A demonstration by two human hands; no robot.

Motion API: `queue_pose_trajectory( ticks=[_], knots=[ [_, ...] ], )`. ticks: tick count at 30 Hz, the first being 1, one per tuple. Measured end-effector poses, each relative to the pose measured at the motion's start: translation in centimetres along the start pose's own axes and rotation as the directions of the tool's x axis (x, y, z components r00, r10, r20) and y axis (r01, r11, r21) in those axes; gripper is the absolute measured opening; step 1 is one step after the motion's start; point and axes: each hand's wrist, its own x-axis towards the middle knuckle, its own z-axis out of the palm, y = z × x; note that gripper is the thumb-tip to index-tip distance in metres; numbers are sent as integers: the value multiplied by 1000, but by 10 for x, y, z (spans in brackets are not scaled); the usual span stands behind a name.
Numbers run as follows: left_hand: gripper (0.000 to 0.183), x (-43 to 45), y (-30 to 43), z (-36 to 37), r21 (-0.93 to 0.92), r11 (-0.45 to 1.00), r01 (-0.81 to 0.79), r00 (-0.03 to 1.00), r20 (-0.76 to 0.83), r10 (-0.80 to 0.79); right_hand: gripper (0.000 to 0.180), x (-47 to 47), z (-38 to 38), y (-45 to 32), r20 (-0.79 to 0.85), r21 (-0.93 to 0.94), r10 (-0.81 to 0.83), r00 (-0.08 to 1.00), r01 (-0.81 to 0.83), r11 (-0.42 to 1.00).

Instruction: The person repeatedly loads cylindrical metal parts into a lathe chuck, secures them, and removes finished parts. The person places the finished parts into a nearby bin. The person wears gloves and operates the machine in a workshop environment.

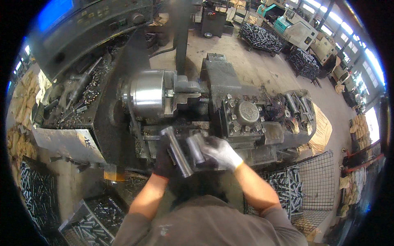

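Note:
My left hand (163, 160), in a dark glove, grips a shiny metal cylinder (178, 153) with a wider upper end, tilted in front of the lathe bed. My right hand (220, 152), in a white glove, holds a second, shorter-looking metal cylinder (195, 148), blurred by motion. The two workpieces are side by side, with a small gap between them. Beyond my hands is the lathe chuck (149, 92), its stepped jaws (186, 89) pointing right. The square tool post (243, 115), ringed with bolts, stands beyond my right hand.
Several metal cylinders (297, 106) lie on the carriage's right end, near brown paper (320, 130). A wire basket (317, 181) of metal parts stands at lower right, another bin of parts (92, 227) at lower left. Metal chips (92, 92) and tools cover the headstock top. A control panel (101, 24) overhangs the upper left.

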Motion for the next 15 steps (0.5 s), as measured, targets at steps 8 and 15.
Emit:
queue_pose_trajectory(
  ticks=[8,15],
  knots=[
    [59,62,-8,27,133,924,-357,907,287,309,86,38,-45,-111,59,-287,-172,983,182,941],
    [38,102,-19,-6,879,-114,-462,788,466,403,36,161,-176,-141,469,-880,-555,688,414,-230]
  ],
)
